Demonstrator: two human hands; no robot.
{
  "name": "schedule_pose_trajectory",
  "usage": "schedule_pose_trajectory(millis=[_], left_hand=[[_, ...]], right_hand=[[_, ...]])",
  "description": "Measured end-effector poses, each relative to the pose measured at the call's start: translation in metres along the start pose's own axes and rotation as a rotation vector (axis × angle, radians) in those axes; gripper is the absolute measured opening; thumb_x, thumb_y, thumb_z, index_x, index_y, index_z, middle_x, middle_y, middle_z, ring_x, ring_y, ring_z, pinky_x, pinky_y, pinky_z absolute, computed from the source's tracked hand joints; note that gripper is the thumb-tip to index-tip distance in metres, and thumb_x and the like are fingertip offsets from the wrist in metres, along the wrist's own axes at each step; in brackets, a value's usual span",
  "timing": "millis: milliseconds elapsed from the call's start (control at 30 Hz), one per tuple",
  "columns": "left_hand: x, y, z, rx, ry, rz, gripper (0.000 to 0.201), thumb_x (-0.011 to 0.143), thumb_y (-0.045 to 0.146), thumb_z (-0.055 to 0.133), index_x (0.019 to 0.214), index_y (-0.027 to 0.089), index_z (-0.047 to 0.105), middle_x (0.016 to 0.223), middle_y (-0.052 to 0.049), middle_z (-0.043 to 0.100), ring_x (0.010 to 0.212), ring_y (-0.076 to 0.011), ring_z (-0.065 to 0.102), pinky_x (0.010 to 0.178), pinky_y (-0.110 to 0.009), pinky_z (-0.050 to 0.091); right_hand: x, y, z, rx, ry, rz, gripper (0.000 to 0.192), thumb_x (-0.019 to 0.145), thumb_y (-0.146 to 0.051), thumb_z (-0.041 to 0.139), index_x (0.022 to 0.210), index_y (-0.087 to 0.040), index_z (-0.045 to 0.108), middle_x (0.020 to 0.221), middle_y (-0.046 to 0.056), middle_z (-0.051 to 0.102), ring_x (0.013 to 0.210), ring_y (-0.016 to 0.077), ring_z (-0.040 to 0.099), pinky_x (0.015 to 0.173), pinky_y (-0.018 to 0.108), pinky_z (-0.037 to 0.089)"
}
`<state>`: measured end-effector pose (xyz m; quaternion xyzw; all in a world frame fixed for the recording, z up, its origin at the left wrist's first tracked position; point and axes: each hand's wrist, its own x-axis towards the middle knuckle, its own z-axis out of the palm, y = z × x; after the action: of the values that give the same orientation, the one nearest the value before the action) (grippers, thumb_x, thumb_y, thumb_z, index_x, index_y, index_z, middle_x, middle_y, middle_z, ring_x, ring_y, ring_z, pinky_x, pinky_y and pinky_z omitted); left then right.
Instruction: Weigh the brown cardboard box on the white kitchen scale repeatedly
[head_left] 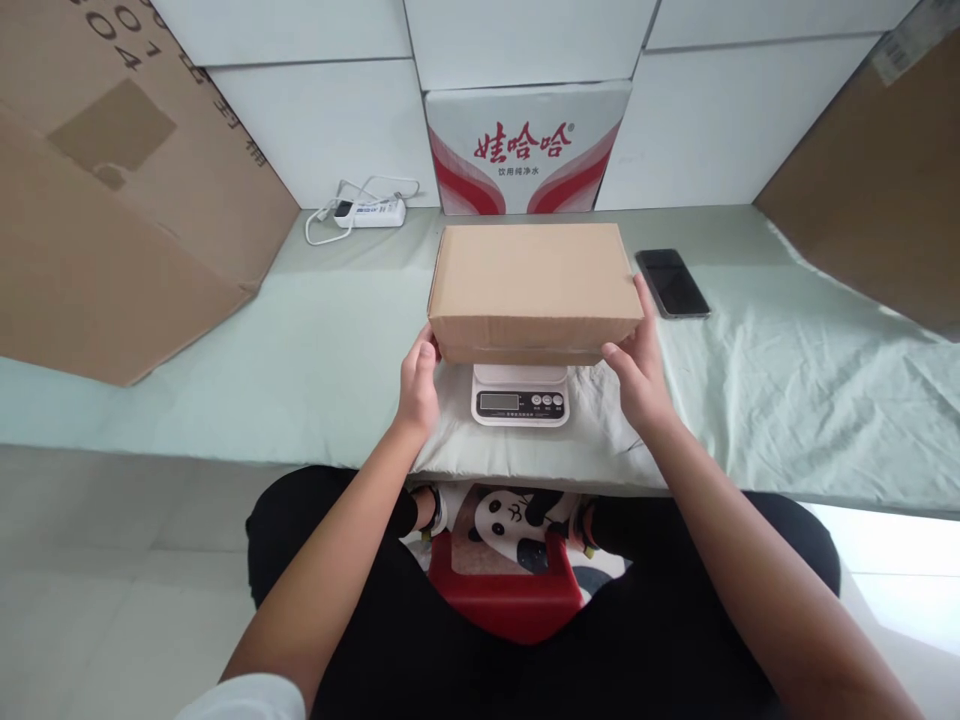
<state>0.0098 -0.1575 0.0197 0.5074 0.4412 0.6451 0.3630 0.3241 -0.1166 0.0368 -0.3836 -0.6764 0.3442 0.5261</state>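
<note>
A closed brown cardboard box [534, 275] is held level between my two hands, over a white digital kitchen scale [521, 410]. My left hand [418, 380] grips the box's lower left corner, with the thumb in front and the other fingers partly hidden behind it. At the lower right corner, my right hand [637, 360] has its thumb on the front face and a finger along the side. The scale's display and buttons show in front of the box, while its plate is mostly hidden. Whether the box touches the plate, I cannot tell.
A black phone [673, 283] lies right of the box. At the back left is a white power strip [370, 213] with a coiled cord. A printed white carton [528, 150] stands behind. Large cardboard sheets [127, 220] flank the cloth-covered table [330, 350]. Below is a red stool [510, 600].
</note>
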Motion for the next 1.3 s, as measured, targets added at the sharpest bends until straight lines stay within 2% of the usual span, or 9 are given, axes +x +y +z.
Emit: schedule_pose_trajectory(millis=[200,300,400,533,700,933,1133,1233,1300], left_hand=[[0.08,-0.018,0.014,-0.07,0.031,-0.041,0.078,0.098,0.093,0.061,0.128,0.024,0.079,0.132,-0.014,0.085,0.141,-0.0331,0.076,0.116,-0.043,0.062],[0.121,-0.033,0.027,-0.106,0.018,-0.157,0.077,0.092,0.095,0.068,0.12,0.023,0.08,0.13,-0.015,0.086,0.141,-0.0354,0.077,0.117,-0.045,0.063],[0.14,-0.049,0.035,-0.144,0.004,-0.241,0.077,0.094,0.094,0.065,0.123,0.024,0.078,0.138,-0.016,0.086,0.147,-0.0357,0.075,0.122,-0.047,0.061],[0.141,-0.066,0.036,-0.13,-0.009,-0.259,0.083,0.095,0.096,0.06,0.131,0.023,0.076,0.145,-0.017,0.083,0.156,-0.0363,0.07,0.126,-0.048,0.058],[0.137,-0.075,0.033,-0.099,-0.034,-0.194,0.09,0.094,0.1,0.056,0.137,0.024,0.075,0.147,-0.017,0.082,0.16,-0.0388,0.066,0.129,-0.049,0.057],[0.132,-0.077,0.032,-0.122,-0.001,-0.106,0.088,0.094,0.102,0.053,0.128,0.025,0.08,0.139,-0.015,0.085,0.154,-0.0397,0.071,0.124,-0.052,0.062],[0.129,-0.074,0.029,-0.129,0.042,-0.123,0.095,0.088,0.106,0.055,0.128,0.023,0.08,0.144,-0.017,0.084,0.157,-0.0422,0.069,0.13,-0.055,0.059],[0.127,-0.071,0.029,-0.126,0.07,-0.119,0.097,0.088,0.106,0.054,0.135,0.025,0.079,0.154,-0.017,0.08,0.164,-0.0412,0.063,0.136,-0.055,0.054],[0.126,-0.07,0.03,-0.112,0.044,-0.112,0.097,0.091,0.105,0.05,0.139,0.025,0.078,0.157,-0.017,0.078,0.167,-0.0404,0.06,0.137,-0.055,0.053]], right_hand=[[0.06,0.021,0.011,0.021,0.079,-0.033,0.108,0.092,-0.086,0.069,0.184,-0.051,0.025,0.195,-0.003,0.04,0.178,0.0433,0.042,0.14,0.073,0.047],[0.089,0.039,0.018,0.06,0.141,-0.033,0.117,0.087,-0.087,0.07,0.185,-0.041,0.026,0.196,0.002,0.037,0.183,0.0419,0.033,0.147,0.07,0.036],[0.1,0.059,0.023,0.102,0.195,-0.013,0.12,0.085,-0.086,0.071,0.184,-0.036,0.024,0.197,0.006,0.034,0.185,0.0399,0.029,0.152,0.069,0.023],[0.1,0.082,0.021,0.078,0.181,-0.008,0.116,0.085,-0.082,0.073,0.182,-0.038,0.026,0.195,0.005,0.036,0.185,0.0383,0.028,0.155,0.067,0.016],[0.101,0.093,0.019,0.04,0.144,0.01,0.111,0.088,-0.083,0.07,0.181,-0.042,0.025,0.193,0.003,0.04,0.184,0.0374,0.031,0.154,0.069,0.019],[0.103,0.083,0.024,0.014,0.101,0.082,0.108,0.089,-0.082,0.071,0.18,-0.049,0.023,0.194,-0.003,0.035,0.184,0.0357,0.029,0.152,0.071,0.026],[0.103,0.064,0.028,0.087,0.131,0.19,0.132,0.078,-0.086,0.078,0.186,-0.042,0.016,0.196,-0.005,0.032,0.187,0.0317,0.024,0.157,0.058,0.021],[0.102,0.058,0.029,0.116,0.144,0.201,0.133,0.078,-0.087,0.076,0.187,-0.042,0.014,0.192,-0.006,0.04,0.187,0.0304,0.026,0.157,0.058,0.021],[0.102,0.057,0.03,0.131,0.161,0.201,0.129,0.078,-0.085,0.076,0.186,-0.041,0.02,0.191,-0.005,0.044,0.186,0.0316,0.028,0.157,0.058,0.023]])
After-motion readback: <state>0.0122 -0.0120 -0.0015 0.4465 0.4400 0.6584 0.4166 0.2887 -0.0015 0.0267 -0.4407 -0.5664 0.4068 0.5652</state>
